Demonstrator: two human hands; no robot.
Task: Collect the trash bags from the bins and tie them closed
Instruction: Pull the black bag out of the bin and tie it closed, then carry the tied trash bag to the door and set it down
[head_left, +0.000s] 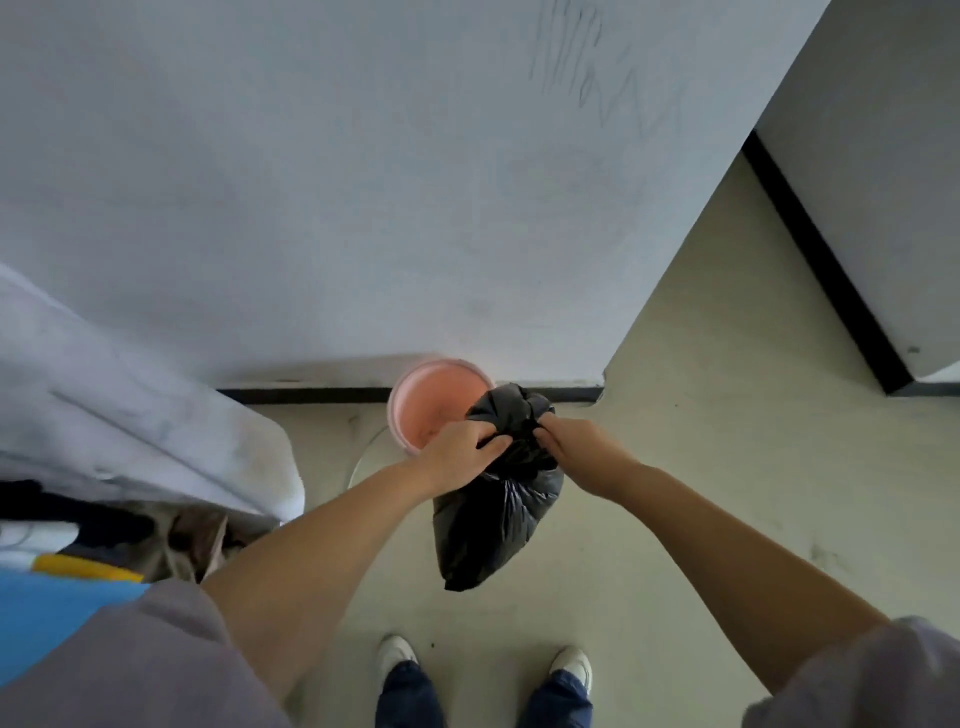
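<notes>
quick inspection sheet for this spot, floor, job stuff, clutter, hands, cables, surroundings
surface: pale floor, scuffed, small dark specks.
job's things: black trash bag out of the bin, held up above the floor, neck bunched; pink bin against the wall, no liner seen inside.
clutter: white sheeting over a pile of mixed items at left; contents unclear.
grippers: left hand and right hand each grip the bag's neck.
cables: nothing seen.
surroundings: white wall with pencil-like scribbles, black skirting, person's white shoes below.
</notes>
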